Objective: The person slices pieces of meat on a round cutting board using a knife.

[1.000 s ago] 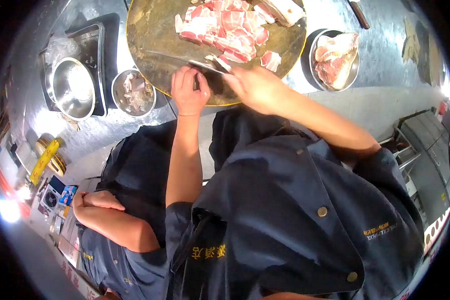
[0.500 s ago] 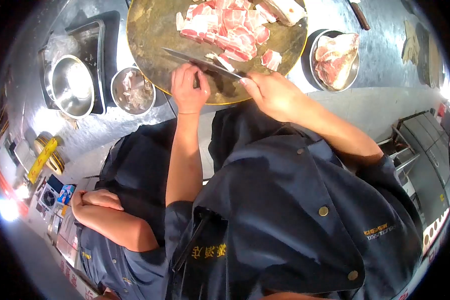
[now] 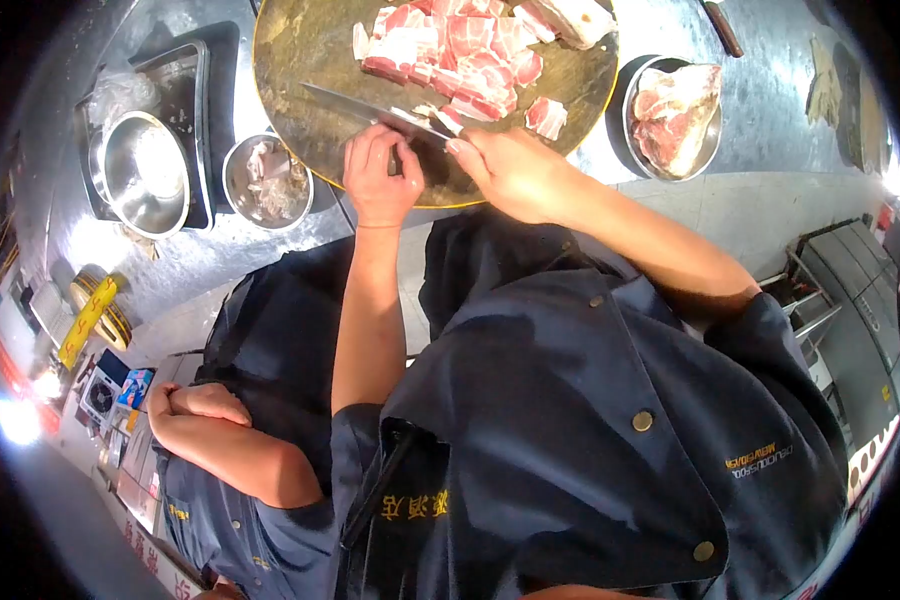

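My right hand (image 3: 520,175) is closed round the handle of a kitchen knife (image 3: 365,108), whose blade points up and left over a round wooden chopping board (image 3: 300,60). Close below the blade, my left hand (image 3: 382,185) rests at the board's near edge with its fingers curled; whatever lies under the fingertips is hidden. Small pale scraps lie by the blade. Beyond it is a heap of sliced raw meat (image 3: 470,50), with one loose slice (image 3: 546,118) to the right. A larger meat piece (image 3: 578,22) sits at the far right of the board.
Right of the board stands a metal bowl holding a large raw meat chunk (image 3: 675,115). Left are a bowl of meat trimmings (image 3: 270,185) and a steel bowl (image 3: 145,172) on a dark tray (image 3: 202,130). Another knife handle (image 3: 722,28) lies far right. A person with folded arms (image 3: 230,445) stands at my left.
The knife and my right hand have shifted left and slightly up, so the blade reaches farther across the board. My left hand has barely moved.
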Demonstrator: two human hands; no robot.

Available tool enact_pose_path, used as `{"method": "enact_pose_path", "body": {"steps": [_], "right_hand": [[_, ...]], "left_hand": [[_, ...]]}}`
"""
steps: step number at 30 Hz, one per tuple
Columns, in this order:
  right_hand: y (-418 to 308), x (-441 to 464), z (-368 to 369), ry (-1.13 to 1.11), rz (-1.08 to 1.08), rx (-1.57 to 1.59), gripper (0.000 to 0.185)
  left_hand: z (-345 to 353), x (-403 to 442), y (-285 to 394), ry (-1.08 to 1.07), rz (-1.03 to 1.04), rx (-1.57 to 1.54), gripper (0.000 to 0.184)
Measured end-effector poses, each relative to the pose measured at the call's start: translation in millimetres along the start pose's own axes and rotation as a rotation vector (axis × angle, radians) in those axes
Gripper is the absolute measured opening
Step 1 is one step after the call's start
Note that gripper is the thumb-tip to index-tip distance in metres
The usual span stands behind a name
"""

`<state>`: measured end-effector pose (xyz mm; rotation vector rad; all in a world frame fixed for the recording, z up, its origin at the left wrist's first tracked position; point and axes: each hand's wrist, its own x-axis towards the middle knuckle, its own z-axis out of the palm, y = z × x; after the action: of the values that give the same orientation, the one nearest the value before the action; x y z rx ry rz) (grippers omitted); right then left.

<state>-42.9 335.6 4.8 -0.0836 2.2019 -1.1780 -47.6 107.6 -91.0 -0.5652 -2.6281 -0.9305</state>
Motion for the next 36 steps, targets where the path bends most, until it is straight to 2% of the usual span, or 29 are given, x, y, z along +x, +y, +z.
{"method": "enact_pose_path", "body": {"steps": [7,9,11,13,15,16,17,19,20,21,22,25,27,30,32,33,35,36], "right_hand": [[13.2,18.3,3.8,0.052,-0.101,0.111,0.046],[18.4,17.7,-6.8,0.082,-0.109,0.114,0.046],[17.3,2.0,-10.1,0.172,-0.193,0.048,0.046],[2.9,-19.3,-32.0,0.201,-0.122,0.083,0.045],[4.8,-27.2,-45.2,0.305,-0.11,0.139,0.045],[9.3,-29.6,-51.9,0.343,-0.187,0.284,0.049],[13.3,-27.5,-55.6,0.26,-0.137,0.494,0.052],[20.6,-29.4,-70.9,-0.104,0.067,1.109,0.056],[21.0,-30.4,-71.6,-0.093,0.059,1.114,0.056],[21.5,-29.0,-69.4,-0.12,0.114,1.225,0.058],[24.9,-28.2,-66.5,-0.136,0.172,1.338,0.061],[44.6,-31.5,-54.6,-0.153,0.195,1.371,0.066],[50.4,-41.0,-57.0,-0.212,0.208,1.427,0.069],[55.2,-58.5,-64.0,-0.152,0.222,1.414,0.065],[69.2,-78.3,-70.2,-0.167,0.212,1.434,0.071],[79.7,-89.5,-75.1,-0.154,0.231,1.419,0.071],[104.9,-115.5,-80.1,-0.041,0.13,1.388,0.074],[113.8,-129.9,-85.4,-0.004,0.18,1.393,0.076]], "left_hand": [[-0.8,-2.5,2.3,-0.023,-0.008,-0.014,0.018],[-2.0,6.4,0.8,-0.092,0.023,0.028,0.018],[-13.7,21.4,10.2,-0.264,-0.086,-0.014,0.016],[-17.3,30.0,16.9,-0.247,-0.195,-0.171,0.008],[-19.8,39.8,29.6,-0.153,-0.432,-0.25,0.008],[-17.7,42.4,25.6,-0.1,-0.582,-0.497,0.025],[-16.8,46.7,25.4,-0.105,-0.57,-0.49,0.025],[-20.1,80.2,56.5,0.006,-1.042,-1.435,0.056],[-23.3,94.7,72.1,-0.081,-1.135,-1.593,0.072],[-19.0,103.8,76.6,-0.109,-1.142,-1.8,0.059],[-13.6,106.8,76.7,-0.181,-1.092,-1.719,0.053],[3.8,106.8,65.0,-0.37,-1.015,-1.342,0.037],[4.4,100.7,56.4,-0.376,-1.073,-1.33,0.033],[1.0,104.1,53.5,-0.439,-1.084,-1.232,0.037],[-4.4,104.6,37.2,-0.211,-1.148,-1.287,0.041],[-11.3,111.2,35.0,-0.207,-1.143,-1.276,0.041],[-22.7,129.6,37.0,-0.257,-1.05,-0.999,0.042],[-25.4,138.8,37.3,-0.469,-0.904,-0.907,0.046]]}}
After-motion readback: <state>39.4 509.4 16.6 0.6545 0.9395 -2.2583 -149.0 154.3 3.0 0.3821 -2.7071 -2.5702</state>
